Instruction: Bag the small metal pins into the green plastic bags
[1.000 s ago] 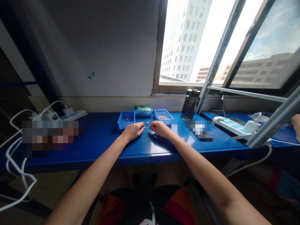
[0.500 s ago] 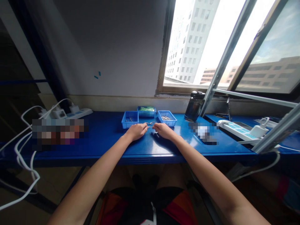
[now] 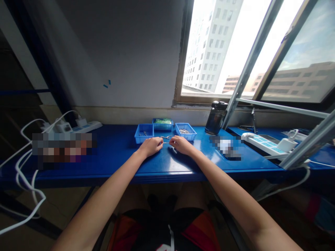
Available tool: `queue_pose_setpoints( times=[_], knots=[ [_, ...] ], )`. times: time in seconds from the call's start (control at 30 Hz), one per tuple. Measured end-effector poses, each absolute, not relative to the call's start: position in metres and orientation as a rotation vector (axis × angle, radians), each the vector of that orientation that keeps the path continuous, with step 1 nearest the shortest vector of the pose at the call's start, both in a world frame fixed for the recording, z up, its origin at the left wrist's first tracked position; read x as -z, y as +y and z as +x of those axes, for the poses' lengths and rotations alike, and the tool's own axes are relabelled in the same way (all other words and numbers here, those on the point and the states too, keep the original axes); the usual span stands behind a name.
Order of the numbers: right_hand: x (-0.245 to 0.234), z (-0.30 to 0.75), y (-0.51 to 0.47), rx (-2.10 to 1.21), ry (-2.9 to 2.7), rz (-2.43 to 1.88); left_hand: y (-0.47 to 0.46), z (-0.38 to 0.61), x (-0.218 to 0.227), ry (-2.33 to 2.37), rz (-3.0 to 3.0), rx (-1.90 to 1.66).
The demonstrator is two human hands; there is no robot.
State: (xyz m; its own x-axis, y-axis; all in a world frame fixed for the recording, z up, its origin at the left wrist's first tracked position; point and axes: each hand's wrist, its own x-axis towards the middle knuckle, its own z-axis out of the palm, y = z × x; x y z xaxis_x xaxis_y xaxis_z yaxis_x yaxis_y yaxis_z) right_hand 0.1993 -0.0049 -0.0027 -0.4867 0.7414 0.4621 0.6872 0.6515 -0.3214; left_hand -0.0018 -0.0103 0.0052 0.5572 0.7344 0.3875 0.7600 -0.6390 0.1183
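Over the blue table, my left hand [image 3: 152, 146] and my right hand [image 3: 180, 144] face each other with a small gap between them. Both are closed in a pinch. A thin, light-coloured metal piece [image 3: 165, 142] spans the gap, one end at each hand's fingertips; its exact kind is too small to make out. Just behind the fingers lies a slim metal tool [image 3: 165, 137], partly hidden. Beyond my left hand stands a blue bin [image 3: 144, 139] with a few small metal parts. Past my right hand, another blue bin [image 3: 194, 135] holds many small metal pieces.
A third blue bin [image 3: 162, 128] with green packets stands at the back. To the right are a black bottle [image 3: 216, 118], a blurred item [image 3: 226, 147], a metal post and a power strip [image 3: 264, 143]. White cables [image 3: 19, 167] and another strip [image 3: 90, 127] are at left.
The view has shifted slightly. Both hands stay in nearly the same place, still pinching the thin metal piece between them.
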Motion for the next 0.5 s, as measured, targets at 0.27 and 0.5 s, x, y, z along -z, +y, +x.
queue_pose_setpoints(
  times=[0.27,0.5],
  knots=[
    [0.0027,0.2003,-0.0045,-0.143,-2.289,-1.115,-0.0073,-0.0036,-0.0028,-1.25,-2.733,0.622],
    [0.0003,0.1975,-0.0077,-0.164,-2.284,-1.074,-0.0097,-0.0031,-0.0046,-1.237,-2.742,0.712]
  ],
)
